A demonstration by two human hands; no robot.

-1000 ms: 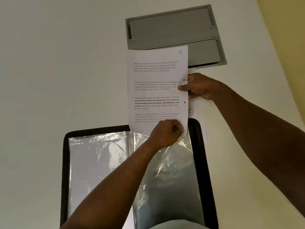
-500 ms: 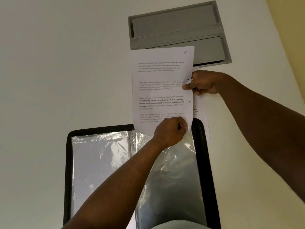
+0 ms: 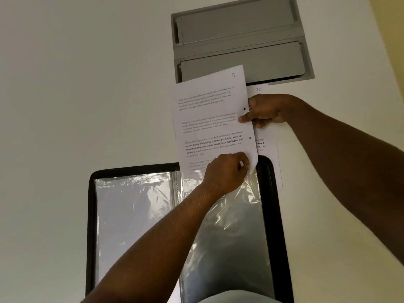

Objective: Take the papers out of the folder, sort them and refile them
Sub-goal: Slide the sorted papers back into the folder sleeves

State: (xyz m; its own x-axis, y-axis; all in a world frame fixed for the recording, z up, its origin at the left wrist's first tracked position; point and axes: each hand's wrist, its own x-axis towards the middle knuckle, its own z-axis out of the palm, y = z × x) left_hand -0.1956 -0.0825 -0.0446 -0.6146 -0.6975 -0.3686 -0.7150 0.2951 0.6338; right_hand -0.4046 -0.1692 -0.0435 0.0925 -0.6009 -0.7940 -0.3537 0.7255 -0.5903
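A black folder (image 3: pixel 90 226) with clear plastic sleeves (image 3: pixel 133 215) lies open on the white table. A printed sheet marked 9 (image 3: pixel 209 119) stands above the folder's right page, its lower edge at the mouth of a crumpled sleeve (image 3: pixel 231 226). My left hand (image 3: pixel 227 173) pinches the sheet's bottom right corner. My right hand (image 3: pixel 262 111) grips the sheet's right edge near the punch holes. Another sheet marked 10 (image 3: pixel 267 162) lies flat on the table under my right hand, partly hidden by the sheet marked 9.
A grey tray-like unit (image 3: pixel 240 38) with two recessed panels sits on the table beyond the papers. The white table (image 3: pixel 76 84) spreads to the left. A yellowish wall (image 3: pixel 391 40) borders the right side.
The sheet marked 9 has tilted slightly, its top leaning left. My right hand has slid up along the sheet's right edge, uncovering the number 10 on the sheet beneath.
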